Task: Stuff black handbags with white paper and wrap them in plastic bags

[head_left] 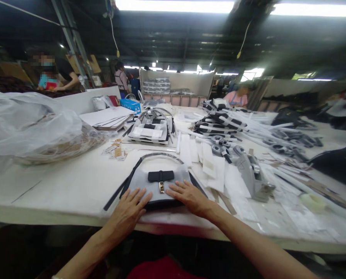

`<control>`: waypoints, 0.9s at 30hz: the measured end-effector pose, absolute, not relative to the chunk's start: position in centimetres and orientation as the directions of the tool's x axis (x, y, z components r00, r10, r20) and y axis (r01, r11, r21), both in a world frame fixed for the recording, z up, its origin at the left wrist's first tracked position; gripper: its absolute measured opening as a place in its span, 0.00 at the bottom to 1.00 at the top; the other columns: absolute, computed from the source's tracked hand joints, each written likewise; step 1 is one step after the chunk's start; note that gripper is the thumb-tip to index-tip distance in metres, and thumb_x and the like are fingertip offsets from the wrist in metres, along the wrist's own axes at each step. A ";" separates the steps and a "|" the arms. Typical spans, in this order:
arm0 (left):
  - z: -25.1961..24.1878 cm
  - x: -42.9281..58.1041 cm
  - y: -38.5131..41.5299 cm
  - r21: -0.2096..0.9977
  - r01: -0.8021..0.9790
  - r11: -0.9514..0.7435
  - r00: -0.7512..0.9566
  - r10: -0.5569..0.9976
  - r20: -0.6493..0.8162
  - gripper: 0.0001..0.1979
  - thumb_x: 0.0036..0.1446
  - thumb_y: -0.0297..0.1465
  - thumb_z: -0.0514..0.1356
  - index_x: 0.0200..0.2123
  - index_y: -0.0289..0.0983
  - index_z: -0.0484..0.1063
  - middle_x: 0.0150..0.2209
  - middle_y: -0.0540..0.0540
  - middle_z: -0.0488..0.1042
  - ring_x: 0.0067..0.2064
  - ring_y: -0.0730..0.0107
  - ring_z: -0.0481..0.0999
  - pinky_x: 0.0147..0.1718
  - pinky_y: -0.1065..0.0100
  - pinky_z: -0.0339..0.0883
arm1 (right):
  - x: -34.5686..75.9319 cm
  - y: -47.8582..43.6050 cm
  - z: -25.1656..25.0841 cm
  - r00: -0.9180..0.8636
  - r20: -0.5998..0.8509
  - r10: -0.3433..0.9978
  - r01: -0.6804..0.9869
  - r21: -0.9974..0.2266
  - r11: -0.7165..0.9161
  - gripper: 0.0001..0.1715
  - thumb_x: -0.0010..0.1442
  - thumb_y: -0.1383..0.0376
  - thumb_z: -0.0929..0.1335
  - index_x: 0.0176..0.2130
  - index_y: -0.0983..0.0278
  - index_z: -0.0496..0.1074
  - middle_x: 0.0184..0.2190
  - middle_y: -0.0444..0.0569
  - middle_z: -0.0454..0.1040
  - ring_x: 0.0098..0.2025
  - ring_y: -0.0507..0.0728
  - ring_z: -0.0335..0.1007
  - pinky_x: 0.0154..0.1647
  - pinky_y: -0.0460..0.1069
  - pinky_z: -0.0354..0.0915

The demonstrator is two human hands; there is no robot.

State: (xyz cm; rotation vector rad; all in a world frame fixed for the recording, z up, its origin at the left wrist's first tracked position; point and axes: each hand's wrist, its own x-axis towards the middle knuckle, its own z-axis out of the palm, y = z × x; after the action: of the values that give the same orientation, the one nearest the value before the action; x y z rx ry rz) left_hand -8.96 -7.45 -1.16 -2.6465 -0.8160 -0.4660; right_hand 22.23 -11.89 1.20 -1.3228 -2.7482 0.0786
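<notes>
A black handbag (140, 174) lies flat on the table in front of me, its front covered with a translucent white sheet. A dark flap with a gold clasp (161, 187) shows at its middle, and the handle (161, 155) arches away from me. My left hand (133, 205) rests on the bag's lower left, fingers spread over the sheet. On the lower right, beside the clasp, my right hand (187, 194) lies flat with its fingers stretched out. Neither hand grasps anything.
Behind the bag is a stack of wrapped bags (148, 130). White foam sheets (210, 162) and a grey tape dispenser (252, 176) lie to the right. Small tags (116, 150) and a large plastic-wrapped bundle (53, 131) are at left. Several people stand farther back.
</notes>
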 end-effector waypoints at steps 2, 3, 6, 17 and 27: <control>0.3 -8.5 -7.3 -0.182 0.573 -0.799 0.780 0.465 0.419 0.18 0.64 0.26 0.53 0.55 0.43 0.70 0.52 0.44 0.76 0.52 0.59 0.75 0.57 0.52 0.59 | 22.4 -11.7 1.9 -0.644 0.049 0.764 0.756 -0.117 0.644 0.38 0.64 0.76 0.57 0.69 0.55 0.52 0.67 0.51 0.58 0.67 0.64 0.54 0.64 0.68 0.55; 0.9 -8.2 -7.2 -0.170 0.564 -0.808 0.782 0.457 0.423 0.16 0.64 0.25 0.53 0.52 0.43 0.71 0.48 0.45 0.78 0.49 0.62 0.76 0.56 0.54 0.61 | 22.5 -11.5 2.1 -0.657 0.042 0.753 0.743 -0.134 0.656 0.38 0.63 0.76 0.57 0.69 0.56 0.52 0.67 0.52 0.58 0.67 0.64 0.54 0.64 0.67 0.55; 2.2 -7.6 -7.6 -0.177 0.535 -0.826 0.790 0.414 0.452 0.14 0.64 0.23 0.52 0.48 0.41 0.72 0.41 0.48 0.79 0.40 0.67 0.77 0.45 0.63 0.66 | 22.7 -11.1 2.5 -0.685 0.034 0.728 0.711 -0.192 0.677 0.40 0.60 0.77 0.59 0.68 0.58 0.53 0.68 0.53 0.58 0.68 0.63 0.54 0.65 0.66 0.54; 1.9 -5.5 -8.1 -0.202 0.684 -0.701 0.698 0.549 0.460 0.07 0.57 0.21 0.59 0.35 0.38 0.73 0.33 0.47 0.74 0.35 0.61 0.73 0.37 0.61 0.64 | 22.5 -10.1 1.6 -0.604 0.034 0.796 0.743 -0.338 0.578 0.46 0.52 0.78 0.65 0.66 0.54 0.59 0.67 0.48 0.60 0.68 0.65 0.53 0.67 0.68 0.49; 1.9 -3.3 -8.4 -0.284 0.686 -0.669 0.726 0.606 0.326 0.18 0.57 0.32 0.63 0.52 0.35 0.74 0.47 0.39 0.77 0.47 0.53 0.76 0.46 0.55 0.69 | 22.7 -10.4 0.8 -0.595 0.075 0.800 0.735 -0.352 0.579 0.47 0.51 0.76 0.66 0.66 0.55 0.57 0.67 0.47 0.59 0.69 0.62 0.51 0.70 0.64 0.44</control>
State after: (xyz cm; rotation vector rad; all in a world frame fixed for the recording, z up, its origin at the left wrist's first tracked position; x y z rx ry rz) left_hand -3.29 -8.36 1.86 -2.5422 -0.9964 -0.2876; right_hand 22.69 -10.44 0.79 -1.2775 -2.5852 0.4213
